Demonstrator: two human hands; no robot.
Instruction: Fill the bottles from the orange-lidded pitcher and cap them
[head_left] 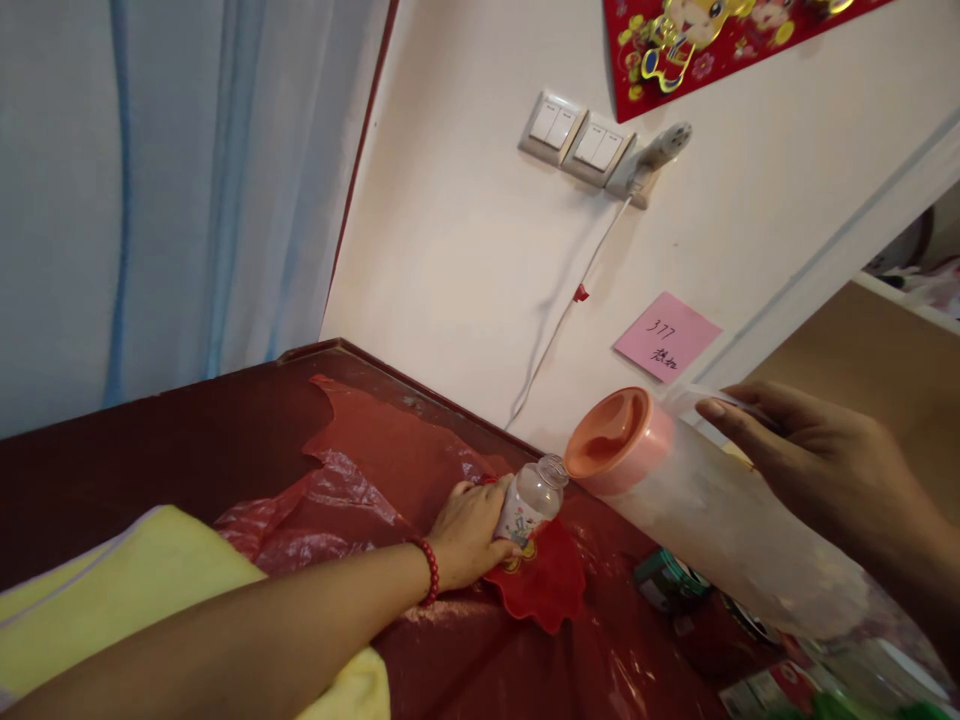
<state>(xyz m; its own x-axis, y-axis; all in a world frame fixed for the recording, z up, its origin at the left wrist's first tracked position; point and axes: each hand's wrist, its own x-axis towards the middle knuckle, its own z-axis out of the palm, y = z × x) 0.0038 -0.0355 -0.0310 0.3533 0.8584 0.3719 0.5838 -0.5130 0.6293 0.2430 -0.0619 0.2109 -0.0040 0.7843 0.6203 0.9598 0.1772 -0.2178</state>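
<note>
My left hand [469,530], with a red bead bracelet at the wrist, is closed around a small clear bottle [534,495] with a printed label and no cap on its mouth. The bottle stands tilted over a red scalloped dish [544,590]. My right hand [817,460] grips the handle of a large translucent pitcher [750,540] with an orange lid [619,440]. The pitcher is tipped to the left, and its lid's edge is at the bottle's mouth. I cannot make out any liquid flowing between them.
Crumpled red plastic [375,440] covers part of the dark red table [135,450]. A yellow cloth [142,570] lies at the left. Beneath the pitcher stand a green tin [667,580] and other containers. Switches [577,138], a plugged-in cord [559,315] and a pink note [667,337] are on the wall.
</note>
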